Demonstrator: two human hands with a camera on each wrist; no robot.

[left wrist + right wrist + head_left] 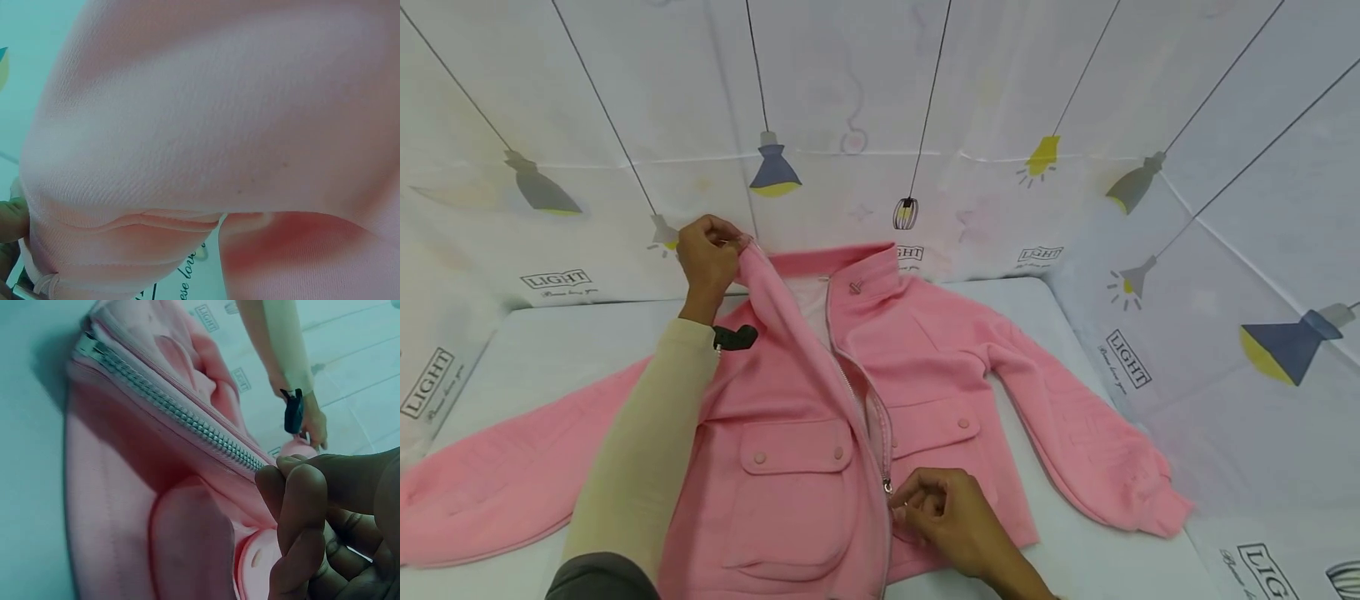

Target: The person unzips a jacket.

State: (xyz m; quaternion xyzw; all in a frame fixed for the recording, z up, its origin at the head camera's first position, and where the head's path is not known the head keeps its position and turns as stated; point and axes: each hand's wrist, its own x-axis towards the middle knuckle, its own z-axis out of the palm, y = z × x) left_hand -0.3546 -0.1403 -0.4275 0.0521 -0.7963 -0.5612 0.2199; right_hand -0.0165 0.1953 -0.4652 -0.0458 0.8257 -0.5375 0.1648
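Note:
A pink jacket (940,333) lies front up, its front zipper (181,415) joined at the hem and parted above. My left hand (709,260) grips the top of the left-hand front edge at the collar and holds it raised. Low on the front, my right hand (951,521) pinches the zipper pull just below the metal slider (887,486). In the right wrist view its thumb and fingertips (303,481) meet at the upper end of the joined teeth. Pink cloth (206,112) fills most of the left wrist view, with a fingertip (12,219) at the left edge.
The jacket lies on a white table (1015,296). Its sleeves spread to both sides, one cuff (1168,504) near the table's right edge. Behind and beside it hangs a white sheet (850,100) printed with lamps. A flap pocket (793,500) sits left of the zipper.

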